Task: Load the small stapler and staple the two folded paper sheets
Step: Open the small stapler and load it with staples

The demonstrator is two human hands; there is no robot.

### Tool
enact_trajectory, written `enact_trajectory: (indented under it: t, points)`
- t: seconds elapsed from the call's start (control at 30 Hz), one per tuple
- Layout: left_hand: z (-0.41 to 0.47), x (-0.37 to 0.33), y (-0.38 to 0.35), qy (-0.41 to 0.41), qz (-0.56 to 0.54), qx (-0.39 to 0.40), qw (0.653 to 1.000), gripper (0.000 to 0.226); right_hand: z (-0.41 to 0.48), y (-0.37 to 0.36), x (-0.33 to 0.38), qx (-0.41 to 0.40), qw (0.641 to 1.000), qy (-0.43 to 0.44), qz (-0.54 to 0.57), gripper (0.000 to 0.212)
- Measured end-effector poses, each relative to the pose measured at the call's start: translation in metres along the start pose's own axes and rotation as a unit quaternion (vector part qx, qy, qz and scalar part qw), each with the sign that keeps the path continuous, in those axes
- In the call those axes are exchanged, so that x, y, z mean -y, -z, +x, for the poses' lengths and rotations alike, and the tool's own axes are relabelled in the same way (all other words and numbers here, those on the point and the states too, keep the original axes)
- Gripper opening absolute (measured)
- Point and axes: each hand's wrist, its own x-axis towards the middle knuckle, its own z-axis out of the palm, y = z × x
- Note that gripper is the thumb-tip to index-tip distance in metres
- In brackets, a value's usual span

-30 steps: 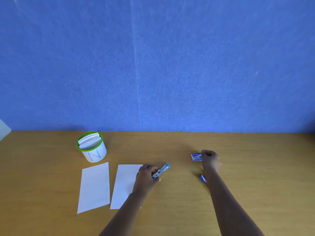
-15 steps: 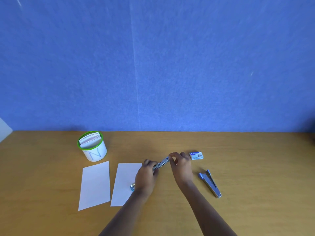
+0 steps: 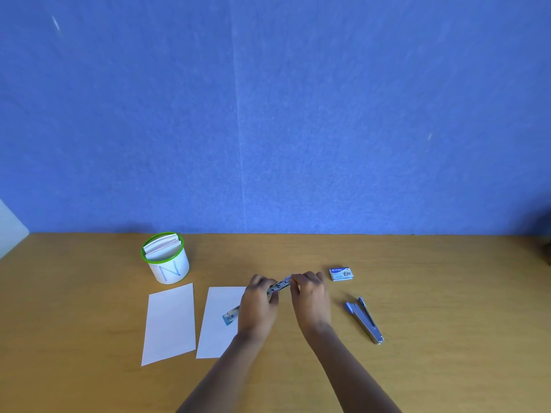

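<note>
small stapler [image 3: 278,286] is up in both hands, low in the centre of the frame, opened out and slanting from lower left to upper right. left hand [image 3: 258,307] has its fingers curled round the middle of it, while right hand [image 3: 310,296] pinches the upper metal end with curled fingers. the stapler's blue lower end pokes out over the right sheet [image 3: 219,332], and the left sheet [image 3: 170,323] lies flat just beside that one. staple box [image 3: 341,273] rests to the upper right of the hands. a second stapler [image 3: 365,320] lies further right on the tabletop [image 3: 447,293]. white cup [image 3: 167,268] with a green rim stands at the left, papers inside.
</note>
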Motion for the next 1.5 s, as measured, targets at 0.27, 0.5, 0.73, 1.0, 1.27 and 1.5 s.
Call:
enact_trajectory:
  t: [0.27, 0.5, 0.73, 1.0, 1.27, 1.5]
  points:
    - [-0.009, -0.009, 0.004, -0.022, -0.032, -0.041, 0.998, 0.013, -0.014, -0.006, 0.012, -0.021, 0.985, -0.101, 0.140, 0.009]
    - [-0.008, -0.013, 0.012, -0.033, -0.055, -0.051, 0.997, 0.017, -0.019, 0.003, 0.020, -0.025, 0.986, -0.076, 0.147, 0.005]
    - [-0.005, -0.009, 0.014, -0.002, -0.067, -0.055, 0.996, 0.020, -0.025, 0.007, 0.040, 0.016, 0.978, -0.030, 0.205, 0.006]
    - [0.006, -0.002, 0.028, 0.001, -0.135, -0.034, 0.990, 0.018, 0.007, 0.039, 0.040, 0.152, 0.701, -0.373, 0.589, 0.020]
    - [0.011, -0.005, 0.034, -0.004, -0.140, -0.016, 0.990, 0.019, 0.013, 0.052, 0.021, 0.123, 0.740, -0.327, 0.574, 0.022]
    - [0.012, -0.005, 0.037, -0.016, -0.129, 0.009, 0.991, 0.018, 0.015, 0.050, 0.012, 0.154, 0.836, -0.257, 0.460, 0.013]
